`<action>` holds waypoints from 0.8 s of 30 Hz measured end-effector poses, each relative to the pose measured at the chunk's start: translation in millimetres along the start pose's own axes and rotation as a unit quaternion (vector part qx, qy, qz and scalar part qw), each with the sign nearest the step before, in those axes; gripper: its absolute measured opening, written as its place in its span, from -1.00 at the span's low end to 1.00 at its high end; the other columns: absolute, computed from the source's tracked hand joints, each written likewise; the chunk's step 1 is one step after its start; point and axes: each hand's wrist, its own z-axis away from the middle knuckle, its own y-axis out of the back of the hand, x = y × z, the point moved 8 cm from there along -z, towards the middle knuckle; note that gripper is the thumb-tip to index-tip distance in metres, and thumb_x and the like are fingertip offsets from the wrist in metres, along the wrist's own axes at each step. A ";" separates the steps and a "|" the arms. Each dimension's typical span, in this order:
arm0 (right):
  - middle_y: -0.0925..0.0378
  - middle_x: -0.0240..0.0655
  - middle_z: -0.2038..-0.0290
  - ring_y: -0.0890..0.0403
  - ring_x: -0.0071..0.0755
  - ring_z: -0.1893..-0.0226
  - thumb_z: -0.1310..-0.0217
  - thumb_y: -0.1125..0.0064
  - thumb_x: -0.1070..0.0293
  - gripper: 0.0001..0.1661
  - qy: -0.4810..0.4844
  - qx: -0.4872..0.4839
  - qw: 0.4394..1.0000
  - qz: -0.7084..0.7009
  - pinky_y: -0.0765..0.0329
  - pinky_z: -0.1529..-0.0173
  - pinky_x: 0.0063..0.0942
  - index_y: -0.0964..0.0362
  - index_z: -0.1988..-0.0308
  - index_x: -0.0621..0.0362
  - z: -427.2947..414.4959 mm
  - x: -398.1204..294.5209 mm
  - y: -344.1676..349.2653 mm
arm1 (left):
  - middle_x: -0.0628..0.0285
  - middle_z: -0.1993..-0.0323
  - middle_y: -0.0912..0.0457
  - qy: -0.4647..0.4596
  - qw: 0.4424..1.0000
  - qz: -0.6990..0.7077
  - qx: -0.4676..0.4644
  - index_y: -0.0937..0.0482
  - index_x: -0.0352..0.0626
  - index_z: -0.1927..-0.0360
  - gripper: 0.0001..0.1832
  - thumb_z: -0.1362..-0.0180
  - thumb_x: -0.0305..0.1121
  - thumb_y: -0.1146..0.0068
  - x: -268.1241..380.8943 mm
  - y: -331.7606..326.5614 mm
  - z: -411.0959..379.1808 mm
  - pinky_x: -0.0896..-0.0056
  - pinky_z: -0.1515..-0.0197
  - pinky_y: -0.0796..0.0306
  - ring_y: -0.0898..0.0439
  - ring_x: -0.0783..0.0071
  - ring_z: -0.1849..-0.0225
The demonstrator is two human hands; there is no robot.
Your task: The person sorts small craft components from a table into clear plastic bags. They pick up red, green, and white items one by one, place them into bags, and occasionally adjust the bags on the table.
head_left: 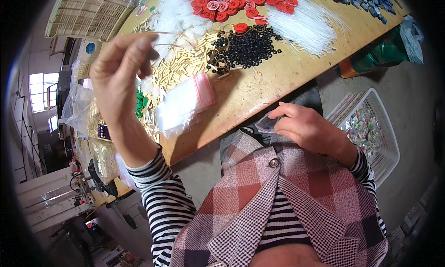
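Note:
My left hand (pixel 121 67) is raised over the left part of the table, thumb and fingers pinched on thin brown cord (pixel 161 33). The cord and fingertips are slightly blurred. Close to the table's front edge, above my lap, my right hand (pixel 306 128) grips a small clear plastic bag (pixel 267 123). The bag's contents cannot be made out. Between the hands lies a stack of clear zip bags (pixel 186 103) with red-striped edges. Behind it are piles of short pale wooden sticks (pixel 180 62) and black beads (pixel 248 46). A red button (pixel 241 27) and brown cord lie on the beads.
Red buttons (pixel 240 2), white plastic strips (pixel 302 25) and blue pieces (pixel 365 2) are heaped at the back of the wooden table (pixel 257 89). Green pieces (pixel 141 102) lie left. A white basket (pixel 386 155) of filled bags stands on the floor at right.

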 end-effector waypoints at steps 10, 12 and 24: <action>-0.60 -0.12 0.07 -0.66 -0.07 0.07 -0.20 -0.28 0.48 -0.93 0.000 0.002 1.000 0.009 -0.62 -0.03 -0.25 -0.58 0.30 0.26 4.9 3.9 1.7 | 0.28 0.36 -0.72 0.158 0.960 -0.120 -0.195 -0.72 -0.28 0.10 -0.82 -0.25 -0.47 -0.38 -84.4 -86.2 91.7 0.55 0.33 -0.48 -0.61 0.64 0.39; -0.60 -0.12 0.07 -0.66 -0.07 0.07 -0.20 -0.28 0.48 -0.92 0.002 0.002 1.000 0.012 -0.62 -0.03 -0.26 -0.57 0.30 0.26 4.5 3.1 0.9 | 0.26 0.36 -0.70 0.159 0.933 -0.215 -0.242 -0.68 -0.25 0.01 -0.72 -0.21 -0.45 -0.42 -91.3 -93.2 98.9 0.51 0.32 -0.48 -0.59 0.62 0.40; -0.63 -0.11 0.03 -0.68 -0.07 0.03 -0.17 -0.32 0.52 -0.90 0.038 -0.028 0.996 0.077 -0.64 -0.08 -0.25 -0.58 0.29 0.31 -4.7 -11.2 -0.5 | -0.07 0.38 -0.64 0.089 0.940 -0.203 -0.259 -0.59 -0.28 0.19 -0.78 -0.17 -0.40 -0.34 -93.8 -121.2 106.4 0.06 0.17 -0.56 -0.67 -0.11 0.30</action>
